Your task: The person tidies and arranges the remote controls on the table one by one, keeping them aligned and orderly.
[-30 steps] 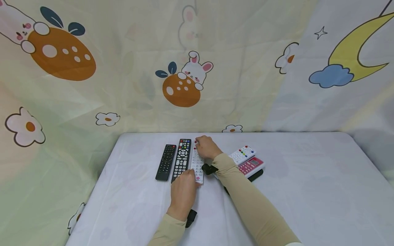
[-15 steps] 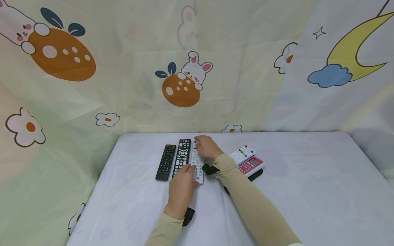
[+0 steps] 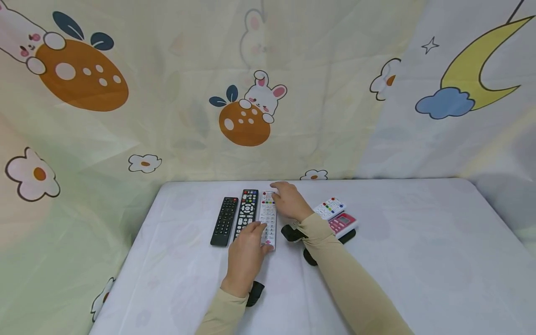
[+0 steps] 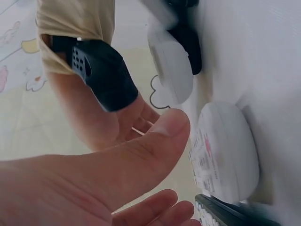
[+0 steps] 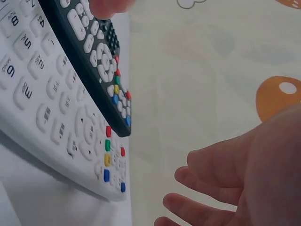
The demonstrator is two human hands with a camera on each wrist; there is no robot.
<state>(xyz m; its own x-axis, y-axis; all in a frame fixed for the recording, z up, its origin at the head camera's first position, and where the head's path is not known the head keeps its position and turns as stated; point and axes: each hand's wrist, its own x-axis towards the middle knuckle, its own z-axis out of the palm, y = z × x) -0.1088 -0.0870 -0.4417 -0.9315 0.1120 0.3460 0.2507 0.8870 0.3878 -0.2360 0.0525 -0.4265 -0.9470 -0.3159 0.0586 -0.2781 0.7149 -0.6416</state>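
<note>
Three remote controls lie side by side in the head view: a slim black remote (image 3: pixel 224 222), a larger black remote with white buttons (image 3: pixel 247 208) and a white remote (image 3: pixel 268 216). My left hand (image 3: pixel 244 260) hovers at the white remote's near end, fingers loosely extended; its thumb (image 4: pixel 155 146) stands a little off the end in the left wrist view. Beside the far end is my right hand (image 3: pixel 291 202). The right wrist view has its fingers relaxed and spread apart, with a gap to the white remote (image 5: pixel 51 99).
Right of the right forearm lie another white remote (image 3: pixel 331 208), a pink-and-white remote (image 3: pixel 343 224) and a black remote (image 3: pixel 348 236), partly overlapped. A black rounded end (image 3: pixel 310 258) pokes out by the sleeve. A patterned cloth (image 3: pixel 188 139) hangs behind the table.
My right hand has moved right, off the white remote's far end. The left hand's fingers have loosened and shifted slightly left. The remotes keep their places.
</note>
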